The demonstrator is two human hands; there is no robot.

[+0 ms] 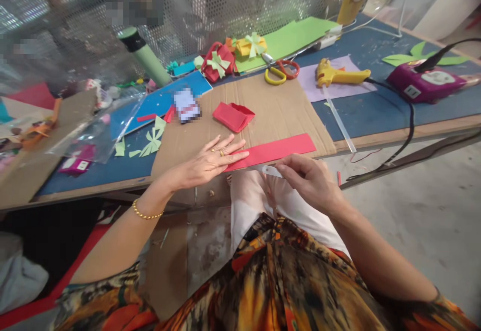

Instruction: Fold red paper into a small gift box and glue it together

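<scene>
My left hand [216, 159] lies flat with spread fingers, its fingertips pressing the left end of a red strip [280, 149]. The strip lies along the front edge of a brown cardboard sheet [270, 110]. At that same edge my right hand [308, 178] is closed, pinching a thin, flat, pale piece [272, 171] with a small hole near its rounded end. The rest of this piece runs left beneath the strip's front edge, partly hidden. Just beyond my left fingers sits a folded red piece [233, 116], shaped like a small open pouch.
Scissors [281, 70] lie at the cardboard's back edge. A yellow glue gun [340, 74] with a clear glue stick rests right on lilac paper, near a purple power socket [426, 80]. A phone [187, 104], pale green cutouts [152, 138] and a green bottle [145, 55] are left.
</scene>
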